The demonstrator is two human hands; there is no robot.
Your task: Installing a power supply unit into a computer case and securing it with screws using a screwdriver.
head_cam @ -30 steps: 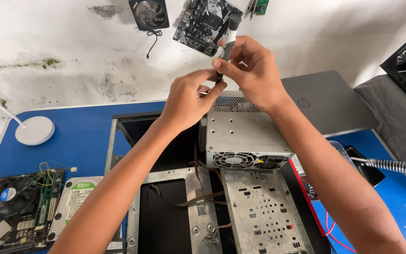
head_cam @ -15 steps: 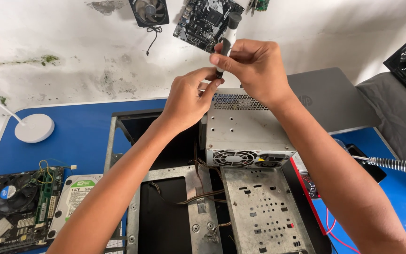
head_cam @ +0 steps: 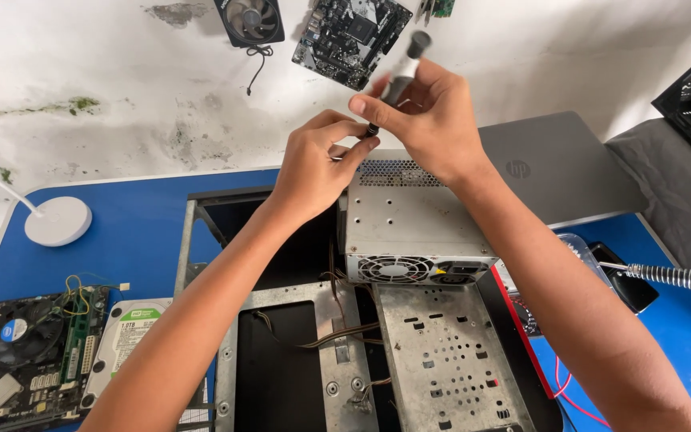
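While both hands meet above the case, the right hand (head_cam: pixel 433 120) grips a slim grey-and-black screwdriver (head_cam: pixel 400 76) w/ its fingers (head_cam: pixel 373 106) curled shut round the shaft, handle end pointing up toward the wall. Left hand (head_cam: pixel 317 160) sits just beside it, thumb & forefinger pinched together at the tool's dark lower tip (head_cam: pixel 371 130); whether a bit or screw is between them can't be told, too small.

Directly under the hands lies a grey metal power supply box (head_cam: pixel 409 220) w/ a perforated top and a round fan grille on its near face, set in an open bare-metal computer case (head_cam: pixel 297 352) on the blue worktop (head_cam: pixel 121 232). Thin wires trail from the box into the case.

Near left: a dark motherboard with a round black cooler fan (head_cam: pixel 29 360), and touching it a silver hard drive with a green-white label (head_cam: pixel 125 344). A white round lamp base (head_cam: pixel 57 222) stands farther back. Behind the right hand lies a closed grey laptop (head_cam: pixel 553 168). On the stained white wall (head_cam: pixel 81 80) hang a black square fan (head_cam: pixel 249 20) & another circuit board (head_cam: pixel 353 36).
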